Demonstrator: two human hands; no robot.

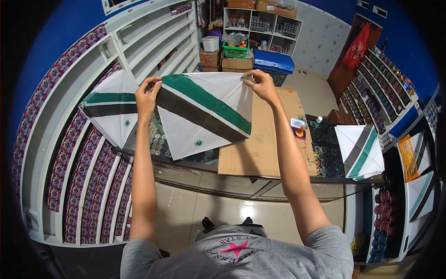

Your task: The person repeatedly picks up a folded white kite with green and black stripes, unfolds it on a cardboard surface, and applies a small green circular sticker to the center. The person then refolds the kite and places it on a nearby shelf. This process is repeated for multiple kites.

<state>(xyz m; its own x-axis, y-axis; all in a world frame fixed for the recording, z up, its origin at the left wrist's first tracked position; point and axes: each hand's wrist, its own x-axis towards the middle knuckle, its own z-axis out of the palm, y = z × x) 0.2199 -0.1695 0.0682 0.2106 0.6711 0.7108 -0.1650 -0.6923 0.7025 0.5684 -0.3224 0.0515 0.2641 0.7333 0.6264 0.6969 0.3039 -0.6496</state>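
Before me I hold up a white paper kite (pixel 223 93) by its two upper corners. Green and black stripes run across it on a slant, and a small green stamped mark shows near its lower edge. My left hand (pixel 147 93) pinches the left corner. Fingers closed, my right hand (pixel 261 84) grips the right corner. Below the kite a brown cardboard sheet (pixel 265 162) lies on the glass counter (pixel 186 163). On its right edge sit an ink pad (pixel 297 123) and an orange-handled stamp (pixel 301 132).
A striped kite (pixel 121 122) leans at the left, beside white shelves (pixel 153 42) of patterned packs. More striped kites (pixel 358 151) are stacked at the counter's right end, near a small bottle (pixel 318 122). Behind stand a blue-lidded box (pixel 274 60) and a green basket (pixel 235 50).
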